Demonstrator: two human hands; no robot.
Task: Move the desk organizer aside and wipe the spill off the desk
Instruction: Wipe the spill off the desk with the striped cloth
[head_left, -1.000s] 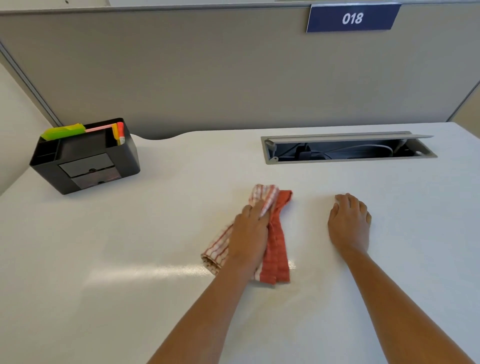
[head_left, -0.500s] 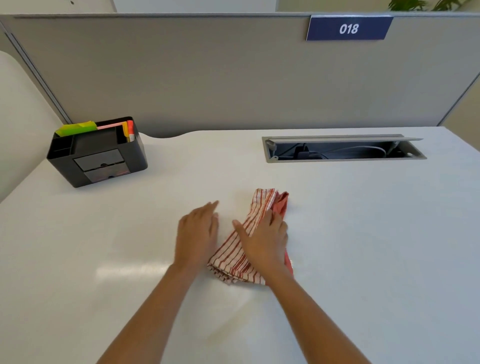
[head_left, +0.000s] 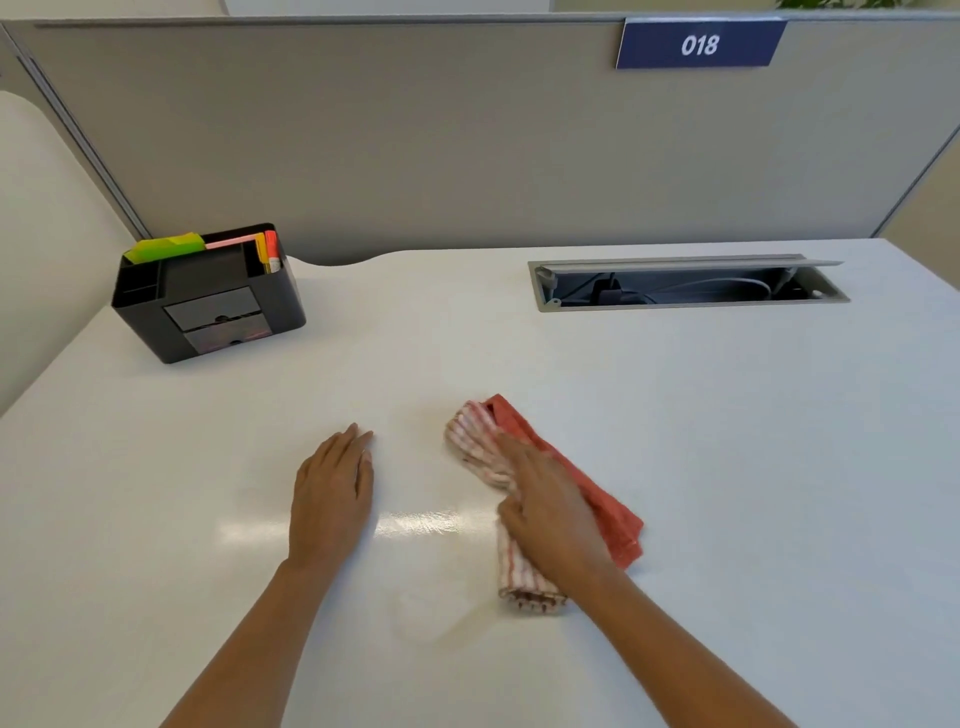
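Note:
A red and white striped cloth (head_left: 605, 506) lies bunched on the white desk (head_left: 753, 467), a little right of centre. My right hand (head_left: 550, 514) presses down on it, thumb hooked around its near side. My left hand (head_left: 332, 493) lies flat on the bare desk to the left of the cloth, holding nothing. A faint wet smear (head_left: 434, 618) shows on the desk between my forearms. The black desk organizer (head_left: 208, 299) stands at the far left corner, with a green pad and coloured markers in it, well away from both hands.
An open cable tray (head_left: 685, 283) with wires is sunk into the desk at the back right. A grey partition (head_left: 467, 145) with a blue "018" sign (head_left: 698, 45) runs along the back edge. The desk's left edge slants close to the organizer.
The cloth passed from my left hand to my right hand, which has swept it to the right. My left hand came off it and now lies flat on the desk.

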